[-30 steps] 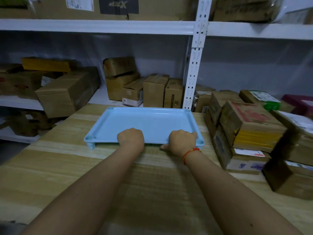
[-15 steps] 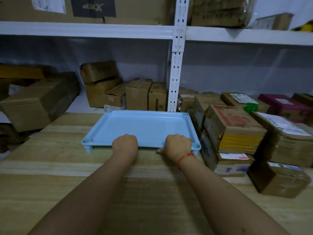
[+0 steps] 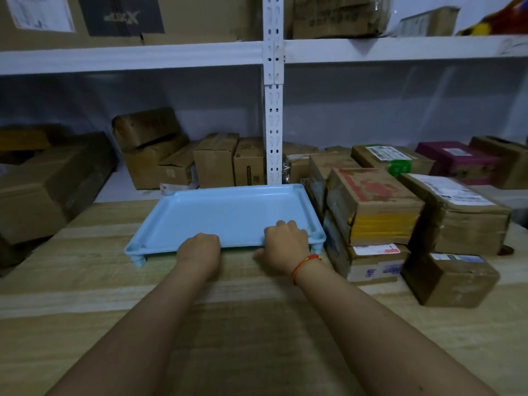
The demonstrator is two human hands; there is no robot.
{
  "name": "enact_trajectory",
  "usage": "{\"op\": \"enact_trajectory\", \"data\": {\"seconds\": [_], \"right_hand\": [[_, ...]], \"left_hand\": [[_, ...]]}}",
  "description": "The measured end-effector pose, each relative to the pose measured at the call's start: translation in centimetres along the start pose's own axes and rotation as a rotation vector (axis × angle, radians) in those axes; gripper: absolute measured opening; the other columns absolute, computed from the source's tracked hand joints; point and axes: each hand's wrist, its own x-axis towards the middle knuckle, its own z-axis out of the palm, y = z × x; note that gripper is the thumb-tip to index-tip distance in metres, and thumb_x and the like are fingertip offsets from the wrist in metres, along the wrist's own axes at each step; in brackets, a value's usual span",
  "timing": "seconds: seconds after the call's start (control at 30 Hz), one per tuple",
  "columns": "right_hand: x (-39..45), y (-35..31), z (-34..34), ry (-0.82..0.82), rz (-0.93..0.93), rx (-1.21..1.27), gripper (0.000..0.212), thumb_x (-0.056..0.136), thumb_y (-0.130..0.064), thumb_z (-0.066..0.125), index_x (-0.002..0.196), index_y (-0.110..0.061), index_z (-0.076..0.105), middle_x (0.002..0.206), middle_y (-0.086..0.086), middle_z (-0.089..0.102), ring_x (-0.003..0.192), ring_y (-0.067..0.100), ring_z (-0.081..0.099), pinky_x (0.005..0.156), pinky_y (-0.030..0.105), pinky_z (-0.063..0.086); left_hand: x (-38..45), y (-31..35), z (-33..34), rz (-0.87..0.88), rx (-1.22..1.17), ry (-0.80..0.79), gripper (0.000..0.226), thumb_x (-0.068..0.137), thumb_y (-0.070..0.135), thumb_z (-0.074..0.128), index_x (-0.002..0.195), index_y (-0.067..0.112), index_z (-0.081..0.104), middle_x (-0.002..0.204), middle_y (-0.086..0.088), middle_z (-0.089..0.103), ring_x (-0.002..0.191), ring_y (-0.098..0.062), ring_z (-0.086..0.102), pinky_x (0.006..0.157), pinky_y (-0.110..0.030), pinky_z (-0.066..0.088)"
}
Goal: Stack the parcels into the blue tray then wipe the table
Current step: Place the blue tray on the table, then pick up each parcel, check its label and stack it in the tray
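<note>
Blue rectangular plastic tray [image 3: 228, 215] empty | left hand [image 3: 199, 250], right hand [image 3: 286, 245] clenched on near rim | cardboard parcels [image 3: 371, 207] lay right, nearer right hand

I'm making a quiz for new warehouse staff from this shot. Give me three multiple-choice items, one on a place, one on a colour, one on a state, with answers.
1. Where do the parcels on the table lie relative to the tray?
A. to its right
B. inside it
C. to its left

2. What colour is the cord on the right wrist?
A. green
B. red
C. white

3. What does the tray hold?
A. one parcel
B. a cloth
C. nothing

Answers:
1 A: the parcels stand right of the blue tray.
2 B: a red cord circles the wrist below the right hand.
3 C: its floor shows bare; both hands, left hand too, grip its near rim.
</note>
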Motion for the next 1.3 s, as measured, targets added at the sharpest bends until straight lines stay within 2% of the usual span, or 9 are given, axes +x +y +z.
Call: {"op": "enact_trajectory", "data": {"seconds": [0.27, 0.37, 0.47, 0.57, 0.73, 0.93, 1.07, 1.2, 1.3], "right_hand": [[-3.8, 2.5, -8.4, 0.390, -0.033, 0.264, 0.034, 0.096, -0.029, 0.053, 0.124, -0.013, 0.063, 0.125, 0.012, 0.057, 0.119, 0.030, 0.048, 0.093, 0.035, 0.041], [-5.8, 6.0, -11.0, 0.609, 0.121, 0.223, 0.031, 0.093, -0.032, 0.053, 0.113, -0.013, 0.068, 0.115, 0.014, 0.061, 0.109, 0.035, 0.051, 0.089, 0.036, 0.036], [-7.6, 9.6, -12.2, 0.642, 0.362, 0.157, 0.038, 0.092, -0.036, 0.051, 0.115, -0.009, 0.066, 0.116, 0.019, 0.061, 0.110, 0.040, 0.048, 0.092, 0.040, 0.036], [-8.6, 12.1, -12.3, 0.506, 0.512, 0.129, 0.048, 0.092, -0.041, 0.050, 0.124, -0.006, 0.060, 0.122, 0.022, 0.059, 0.118, 0.041, 0.045, 0.096, 0.042, 0.037], [-9.0, 13.1, -12.3, 0.329, 0.558, 0.150, 0.048, 0.093, -0.047, 0.048, 0.120, -0.010, 0.060, 0.124, 0.018, 0.061, 0.120, 0.039, 0.051, 0.091, 0.040, 0.044], [-8.9, 12.5, -11.9, 0.366, 0.540, 0.187, 0.044, 0.095, -0.044, 0.047, 0.121, -0.010, 0.057, 0.127, 0.016, 0.059, 0.121, 0.037, 0.049, 0.090, 0.040, 0.043], [-8.8, 11.9, -12.0, 0.501, 0.521, 0.222, 0.047, 0.097, -0.038, 0.046, 0.128, -0.004, 0.052, 0.130, 0.018, 0.054, 0.121, 0.038, 0.044, 0.096, 0.041, 0.036], [-8.4, 11.2, -12.1, 0.684, 0.416, 0.329, 0.039, 0.097, -0.029, 0.047, 0.129, -0.006, 0.054, 0.124, 0.017, 0.056, 0.115, 0.038, 0.045, 0.095, 0.040, 0.031], [-8.2, 10.4, -12.4, 0.829, 0.270, 0.586, 0.037, 0.096, -0.016, 0.049, 0.133, -0.013, 0.056, 0.128, 0.005, 0.055, 0.118, 0.028, 0.051, 0.101, 0.037, 0.038]], "left_hand": [[-1.6, 8.0, -7.1, 0.136, -0.502, 0.274, 0.037, 0.098, 0.018, 0.044, 0.132, 0.020, 0.057, 0.129, -0.008, 0.061, 0.114, -0.029, 0.056, 0.088, -0.037, 0.046], [-3.0, 11.6, -8.7, 0.296, -0.713, 0.267, 0.029, 0.100, 0.022, 0.040, 0.105, 0.017, 0.068, 0.107, -0.006, 0.067, 0.101, -0.027, 0.058, 0.082, -0.035, 0.046], [-4.4, 14.6, -9.5, 0.343, -0.888, 0.189, 0.034, 0.101, 0.023, 0.038, 0.070, 0.018, 0.053, 0.075, -0.001, 0.055, 0.080, -0.020, 0.051, 0.062, -0.029, 0.037], [-4.7, 16.6, -9.7, 0.316, -1.023, 0.092, 0.033, 0.103, 0.032, 0.033, 0.109, 0.018, 0.062, 0.106, -0.003, 0.062, 0.098, -0.020, 0.054, 0.078, -0.030, 0.041], [-4.6, 18.5, -9.6, 0.197, -1.107, -0.107, 0.055, 0.103, 0.045, 0.023, 0.146, 0.014, 0.036, 0.151, -0.009, 0.038, 0.136, -0.027, 0.037, 0.107, -0.037, 0.030], [-5.2, 19.0, -9.8, 0.045, -1.305, -0.264, 0.060, 0.102, 0.053, 0.019, 0.147, 0.017, 0.038, 0.152, -0.008, 0.038, 0.138, -0.025, 0.036, 0.111, -0.038, 0.028], [-5.8, 18.3, -10.6, -0.011, -1.481, -0.273, 0.060, 0.100, 0.055, 0.023, 0.140, 0.018, 0.047, 0.131, -0.003, 0.053, 0.120, -0.020, 0.050, 0.101, -0.031, 0.037], [-5.6, 17.2, -11.1, -0.089, -1.722, -0.294, 0.059, 0.097, 0.059, 0.032, 0.143, 0.023, 0.041, 0.138, -0.007, 0.052, 0.123, -0.029, 0.052, 0.100, -0.043, 0.041], [-5.8, 15.5, -11.4, -0.053, -1.946, -0.314, 0.054, 0.096, 0.058, 0.038, 0.138, 0.026, 0.045, 0.128, -0.007, 0.059, 0.112, -0.032, 0.061, 0.085, -0.046, 0.051]]}}
